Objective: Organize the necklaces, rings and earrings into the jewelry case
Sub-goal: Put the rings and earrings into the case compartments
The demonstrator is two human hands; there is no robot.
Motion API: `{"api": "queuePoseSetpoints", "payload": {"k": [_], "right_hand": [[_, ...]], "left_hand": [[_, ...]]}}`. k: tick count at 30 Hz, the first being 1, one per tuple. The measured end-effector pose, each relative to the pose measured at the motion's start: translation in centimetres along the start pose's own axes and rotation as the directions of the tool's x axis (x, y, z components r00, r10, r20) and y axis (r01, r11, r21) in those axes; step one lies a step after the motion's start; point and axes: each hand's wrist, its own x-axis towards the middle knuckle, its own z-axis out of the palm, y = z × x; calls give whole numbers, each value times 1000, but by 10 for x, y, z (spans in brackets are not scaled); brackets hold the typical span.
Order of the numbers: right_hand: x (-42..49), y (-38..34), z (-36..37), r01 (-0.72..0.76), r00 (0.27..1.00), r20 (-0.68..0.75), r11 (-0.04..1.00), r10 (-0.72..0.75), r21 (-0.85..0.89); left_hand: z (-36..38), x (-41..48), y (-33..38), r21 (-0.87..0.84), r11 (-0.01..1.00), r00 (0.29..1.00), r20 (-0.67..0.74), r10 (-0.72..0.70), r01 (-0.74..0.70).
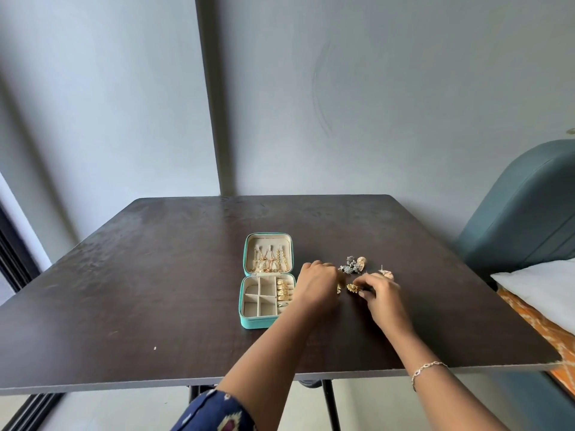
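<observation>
An open turquoise jewelry case (249, 320) sits near the middle of a dark wooden table (149, 275), its cream-lined lid (247, 253) laid back flat. Gold necklaces (269, 263) hang in rows inside the lid. In the base, a column of gold rings (283, 290) fills the padded slot along the right side, beside a grid of small square compartments (260, 301).

Just right of the case, the right hand (384, 295) pinches a flower-shaped gold earring (353, 287) between thumb and fingertips, low over the table. The left hand (317, 286) hovers beside it with fingers curled down; a gold glint shows at its fingertips, but whether it grips anything cannot be told. Beyond the hands, loose earrings (353, 264), silver-dark and gold, lie on the table. A chain bracelet (427, 368) circles the right wrist.
</observation>
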Motion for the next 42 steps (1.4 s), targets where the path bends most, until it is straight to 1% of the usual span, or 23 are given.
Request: {"api": "queuePoseSetpoints", "payload": {"k": [4,9,15,17,20,22,24,25,26,27,28,29,31,34,38,40,42], "right_hand": [[0,0,0,7,1000,-3,1000,-7,-4],[0,0,0,20,1000,-13,1000,-20,13],[0,0,0,70,994,-84,997,-66,44],[1,2,1,86,989,-123,995,-79,56],[1,3,1,109,985,-144,991,-98,72],[2,2,0,119,985,-135,988,-106,95],[2,1,0,116,987,-126,987,-102,109],[2,0,-1,108,987,-128,987,-93,116],[2,0,0,102,987,-135,987,-86,120],[2,0,0,100,986,-144,988,-82,119],[2,0,0,102,985,-152,988,-84,113],[1,-1,0,103,984,-156,989,-86,108],[1,-2,-1,114,982,-164,988,-97,100],[2,0,-1,132,979,-174,984,-110,118],[-1,-8,0,140,977,-184,974,-107,179],[-2,-27,2,150,982,-151,953,-112,265],[-1,-42,3,123,990,-104,936,-94,330]], "left_hand": [[5,4,2,21,1000,1000,23,-3,3],[8,5,3,-7,1000,1000,26,-3,3],[8,6,3,-38,999,999,50,2,0],[7,6,3,-80,997,999,28,-17,19],[4,5,3,-281,955,992,-64,-113,91],[0,4,3,-444,884,970,-106,-217,149],[-5,1,1,-611,775,951,-111,-287,163],[-9,-2,0,-706,690,944,-95,-316,159],[-12,-6,-2,-808,570,937,-66,-343,152],[-16,-10,-3,-895,422,930,-24,-367,144],[-19,-16,-5,-949,281,925,26,-379,142],[-22,-21,-7,-977,166,920,64,-386,137],[-28,-31,-11,-993,19,911,102,-399,119],[-38,-44,-23,-992,-91,895,117,-431,85],[-50,-57,-41,-973,-215,859,177,-481,80],[-57,-65,-52,-962,-264,831,200,-518,67],[-61,-70,-56,-942,-329,803,242,-544,62]]}}
